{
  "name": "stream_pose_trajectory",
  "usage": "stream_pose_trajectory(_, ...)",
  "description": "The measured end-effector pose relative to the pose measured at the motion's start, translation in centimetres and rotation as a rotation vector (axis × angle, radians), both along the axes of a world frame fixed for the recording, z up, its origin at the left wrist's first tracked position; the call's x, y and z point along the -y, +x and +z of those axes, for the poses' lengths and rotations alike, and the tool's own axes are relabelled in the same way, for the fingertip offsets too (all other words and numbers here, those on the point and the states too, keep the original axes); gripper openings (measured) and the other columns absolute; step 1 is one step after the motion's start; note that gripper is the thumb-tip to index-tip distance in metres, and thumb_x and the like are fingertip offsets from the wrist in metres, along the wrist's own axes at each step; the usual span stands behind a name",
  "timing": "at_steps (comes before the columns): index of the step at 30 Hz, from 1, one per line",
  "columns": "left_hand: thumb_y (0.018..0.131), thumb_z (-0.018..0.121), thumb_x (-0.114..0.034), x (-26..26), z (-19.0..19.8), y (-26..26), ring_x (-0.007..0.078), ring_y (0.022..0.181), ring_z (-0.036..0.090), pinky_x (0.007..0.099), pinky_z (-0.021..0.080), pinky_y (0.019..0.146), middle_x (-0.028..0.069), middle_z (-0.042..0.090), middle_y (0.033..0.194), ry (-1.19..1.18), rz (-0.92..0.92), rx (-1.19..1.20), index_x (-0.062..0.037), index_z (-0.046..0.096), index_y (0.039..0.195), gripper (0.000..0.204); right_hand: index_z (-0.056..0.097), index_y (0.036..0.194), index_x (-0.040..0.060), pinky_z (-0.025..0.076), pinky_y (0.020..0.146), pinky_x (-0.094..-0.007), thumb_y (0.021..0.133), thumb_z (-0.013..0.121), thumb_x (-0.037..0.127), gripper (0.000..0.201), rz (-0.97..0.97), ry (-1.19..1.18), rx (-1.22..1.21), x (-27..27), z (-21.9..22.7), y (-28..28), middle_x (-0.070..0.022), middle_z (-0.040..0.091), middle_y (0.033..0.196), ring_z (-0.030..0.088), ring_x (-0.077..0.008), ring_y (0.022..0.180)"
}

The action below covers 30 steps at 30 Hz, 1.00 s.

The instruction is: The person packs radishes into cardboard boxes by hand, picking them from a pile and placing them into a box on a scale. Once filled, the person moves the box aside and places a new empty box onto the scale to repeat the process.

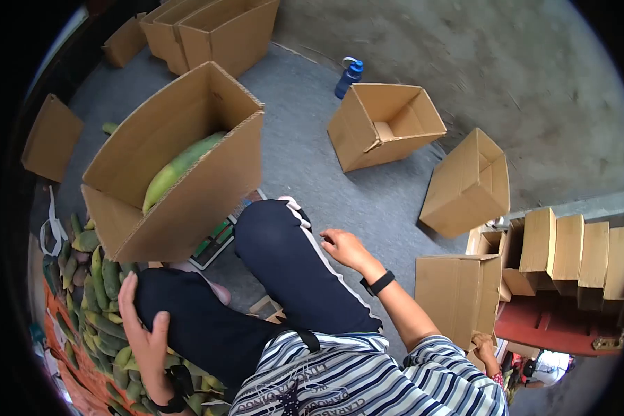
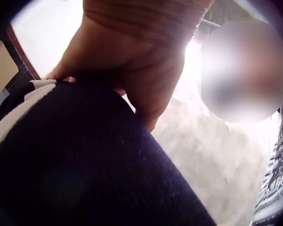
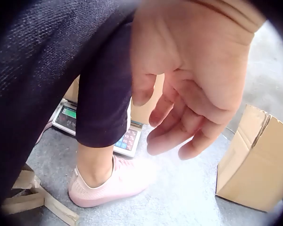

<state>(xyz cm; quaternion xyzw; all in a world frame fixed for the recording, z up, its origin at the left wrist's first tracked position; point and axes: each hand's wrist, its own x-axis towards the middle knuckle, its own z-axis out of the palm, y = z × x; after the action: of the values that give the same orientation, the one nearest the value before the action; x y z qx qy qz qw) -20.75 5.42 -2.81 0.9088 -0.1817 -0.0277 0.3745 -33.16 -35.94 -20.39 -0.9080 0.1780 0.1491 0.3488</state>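
Rested left hand (image 1: 144, 331) flat, fingers straight, on the left knee (image 1: 187, 305) below the box (image 1: 177, 159) holding a mango (image 1: 180, 168); hung right hand (image 1: 343, 247) loosely curled, empty, beside the right knee (image 1: 274, 232).

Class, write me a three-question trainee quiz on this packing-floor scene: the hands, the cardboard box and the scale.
1. True or false: the right hand grips the blue bottle.
2. What lies inside the big cardboard box on the scale?
A. a green fruit
B. a shoe
C. nothing
3. Fill in: the left hand rests on the person's ____.

Key
1. False: the right hand hangs loose beside the knee, holding nothing; the bottle stands far off on the floor.
2. A: a long green fruit leans inside.
3. Thigh: the left hand lies flat on the dark trouser leg.
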Motion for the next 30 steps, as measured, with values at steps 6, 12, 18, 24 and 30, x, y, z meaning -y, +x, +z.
stream_pose_trajectory(6, 0.097, 0.050, -0.025, -5.4, 1.8, 4.5, 0.0186, 0.108, 0.055, 0.0303, 0.042, 0.090, 0.0088, 0.056, 0.115, -0.262, 0.378, -0.069, -0.0008, 0.052, 0.122, 0.034, 0.065, 0.105, 0.0042, 0.050, 0.083, -0.0395, 0.088, 0.059, 0.019, 0.023, -0.036, -0.029, 0.329, 1.2, 5.9, 3.6, -0.0153, 0.067, 0.104, 0.064, -0.0323, 0.097)
stream_pose_trajectory(12, 0.092, 0.060, -0.040, -8.0, -0.4, 14.2, 0.0095, 0.065, 0.056, 0.0211, 0.042, 0.054, 0.0029, 0.055, 0.078, -0.234, 0.437, -0.279, -0.0018, 0.054, 0.092, 0.039, 0.064, 0.094, 0.0024, 0.050, 0.074, -0.0370, 0.091, 0.059, 0.021, 0.019, -0.025, -0.016, 0.639, 2.7, 15.1, 13.1, -0.0140, 0.066, 0.088, 0.065, -0.0277, 0.085)
stream_pose_trajectory(18, 0.084, 0.067, -0.042, -4.1, -1.9, 18.3, 0.0101, 0.045, 0.050, 0.0229, 0.038, 0.039, 0.0017, 0.051, 0.060, -0.041, 0.346, -0.407, -0.0029, 0.051, 0.082, 0.042, 0.064, 0.092, 0.0027, 0.050, 0.073, -0.0406, 0.082, 0.064, 0.045, 0.044, 0.092, -0.267, 0.457, 1.7, 19.9, 26.7, -0.0156, 0.067, 0.086, 0.065, -0.0313, 0.083)
stream_pose_trajectory(24, 0.084, 0.059, -0.021, -2.7, -1.2, 19.0, 0.0108, 0.041, 0.050, 0.0239, 0.038, 0.037, 0.0027, 0.056, 0.059, -0.059, 0.278, -0.601, -0.0013, 0.059, 0.081, 0.020, 0.069, 0.104, 0.0030, 0.050, 0.085, -0.0399, 0.077, 0.060, 0.043, 0.049, 0.320, -0.473, -0.054, -1.0, 18.9, 34.5, -0.0171, 0.068, 0.105, 0.065, -0.0322, 0.101)
stream_pose_trajectory(30, 0.078, 0.055, -0.009, -1.8, -0.4, 18.9, 0.0110, 0.039, 0.051, 0.0241, 0.037, 0.035, 0.0046, 0.060, 0.059, -0.066, 0.228, -0.647, 0.0011, 0.064, 0.082, 0.014, 0.069, 0.104, 0.0032, 0.050, 0.088, -0.0404, 0.076, 0.054, 0.021, 0.036, 0.359, -0.328, -0.070, 0.1, 16.8, 34.7, -0.0193, 0.066, 0.110, 0.063, -0.0334, 0.104)
